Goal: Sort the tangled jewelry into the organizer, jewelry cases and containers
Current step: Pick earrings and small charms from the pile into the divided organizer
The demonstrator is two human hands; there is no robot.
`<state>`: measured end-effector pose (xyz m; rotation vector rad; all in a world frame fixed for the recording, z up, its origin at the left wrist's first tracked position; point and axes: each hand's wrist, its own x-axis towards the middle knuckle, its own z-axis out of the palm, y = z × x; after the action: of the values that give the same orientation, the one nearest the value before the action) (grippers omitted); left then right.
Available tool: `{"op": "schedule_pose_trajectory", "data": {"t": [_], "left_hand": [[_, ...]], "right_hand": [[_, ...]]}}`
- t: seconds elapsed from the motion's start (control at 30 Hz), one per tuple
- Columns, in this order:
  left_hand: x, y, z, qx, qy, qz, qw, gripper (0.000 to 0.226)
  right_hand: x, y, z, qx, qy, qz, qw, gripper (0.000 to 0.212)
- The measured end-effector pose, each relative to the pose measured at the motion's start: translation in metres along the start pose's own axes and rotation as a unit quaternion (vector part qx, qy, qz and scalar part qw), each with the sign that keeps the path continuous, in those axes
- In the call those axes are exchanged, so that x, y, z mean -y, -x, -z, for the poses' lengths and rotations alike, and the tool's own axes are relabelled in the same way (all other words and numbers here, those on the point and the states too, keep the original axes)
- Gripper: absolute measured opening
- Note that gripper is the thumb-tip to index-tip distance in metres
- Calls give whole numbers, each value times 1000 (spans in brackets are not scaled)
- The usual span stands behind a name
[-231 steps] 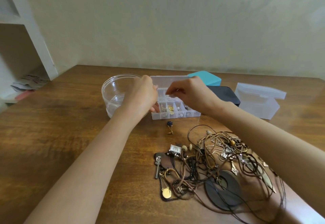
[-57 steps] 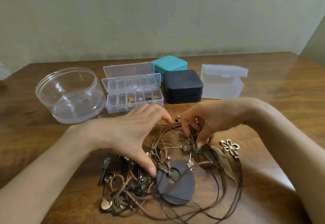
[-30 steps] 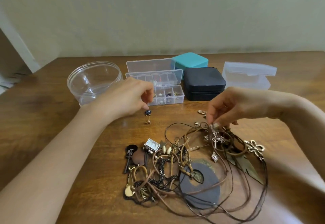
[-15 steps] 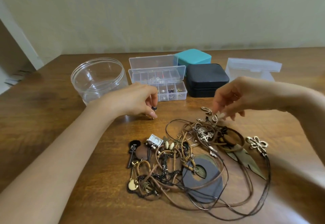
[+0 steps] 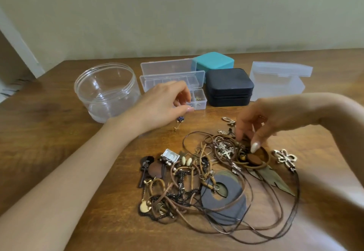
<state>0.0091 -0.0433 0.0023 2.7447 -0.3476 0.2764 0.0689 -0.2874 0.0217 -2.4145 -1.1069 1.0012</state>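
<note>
Your left hand [image 5: 165,105] hovers over the front row of the organizer [image 5: 194,80]. Its fingers are loosely curled and the thumb is out, with nothing visible between them. Just in front of the organizer, below that hand, a blue-stoned earring [image 5: 179,119] lies on the worktop [image 5: 59,132]. Left of the organizer stands a round clear tub [image 5: 107,101]. Behind the organizer's right end is a teal case [image 5: 213,61], and right of it a shut black case [image 5: 229,86]. Farther right is a clear lidded box [image 5: 277,81]. In front of the organizer, to its right, sprawls the tangled jewelry [image 5: 226,207]: cords, chains and pendants. Your right hand [image 5: 262,120] dips its curled fingers into the tangle's edge nearest the organizer. Whether they pinch a piece, I cannot tell.
</note>
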Motion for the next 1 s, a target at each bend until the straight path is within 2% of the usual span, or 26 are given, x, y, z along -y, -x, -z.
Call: {"op": "schedule_pose_trajectory", "data": {"t": [0.1,0.17,0.23,0.3,0.47,0.6,0.7,0.77,0.87,1.0], "left_hand": [[-14,3,-8,-1,53,-87,995,22],[-23,7,-13,67,95,-140,983,26],[-29,8,-19,151,81,-192,966,33],[-29,9,-22,198,59,-214,955,33],[-25,6,-16,228,76,-205,949,23],[-28,10,-14,240,86,-181,950,16],[-33,11,-19,225,72,-161,958,20],[-36,12,-20,225,63,-147,961,22],[-40,13,-18,222,58,-121,966,33],[-40,13,-17,249,89,-74,962,53]], "right_hand": [[0,-7,-2,-18,6,-9,1000,15],[-1,-9,-2,-32,2,-16,999,16],[-3,-6,0,-42,-2,-18,999,15],[-5,-4,1,-52,-5,-16,999,11],[-5,3,5,-96,-14,7,995,9],[7,4,1,-45,-29,33,998,27],[14,-7,-11,-27,3,32,999,23],[17,-9,-12,-56,6,48,997,17],[15,2,-4,-107,-44,79,990,12],[9,11,3,-133,-128,101,978,12]]}}
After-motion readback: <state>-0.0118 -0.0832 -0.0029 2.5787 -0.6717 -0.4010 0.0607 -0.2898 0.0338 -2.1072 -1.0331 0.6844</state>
